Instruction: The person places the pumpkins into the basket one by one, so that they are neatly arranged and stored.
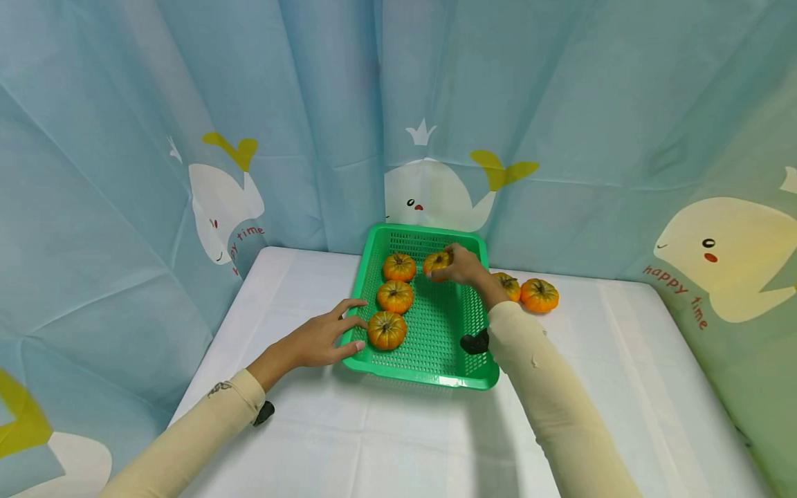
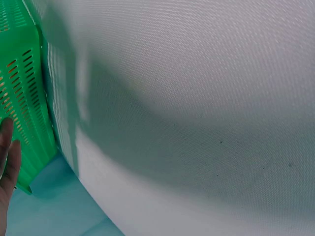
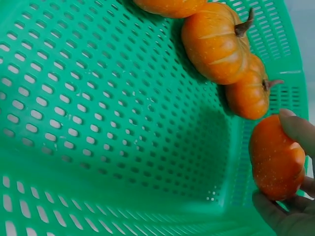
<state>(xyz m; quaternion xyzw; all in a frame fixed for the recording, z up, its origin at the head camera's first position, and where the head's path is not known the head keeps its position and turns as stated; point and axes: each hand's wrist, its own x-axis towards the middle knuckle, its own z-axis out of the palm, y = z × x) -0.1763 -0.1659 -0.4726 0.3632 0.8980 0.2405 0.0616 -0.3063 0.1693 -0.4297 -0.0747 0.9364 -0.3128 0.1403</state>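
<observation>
A green plastic basket (image 1: pixel 436 346) with slotted walls stands on the white table. Three small orange pumpkins line its left side: a far one (image 1: pixel 399 268), a middle one (image 1: pixel 395 297) and a near one (image 1: pixel 387 330). My right hand (image 1: pixel 462 265) grips another pumpkin (image 3: pixel 276 157) between thumb and fingers, inside the basket near its far end, right of the row. My left hand (image 1: pixel 325 337) spreads its fingers at the basket's left rim, beside the near pumpkin; in the left wrist view its fingertips lie against the slotted wall.
Right of the basket, two more pumpkins sit on the table: one (image 1: pixel 507 286) partly behind the right forearm, another (image 1: pixel 539 295) beside it. A light blue curtain (image 1: pixel 324 124) with whale prints hangs behind and at both sides of the white table (image 1: pixel 299 436).
</observation>
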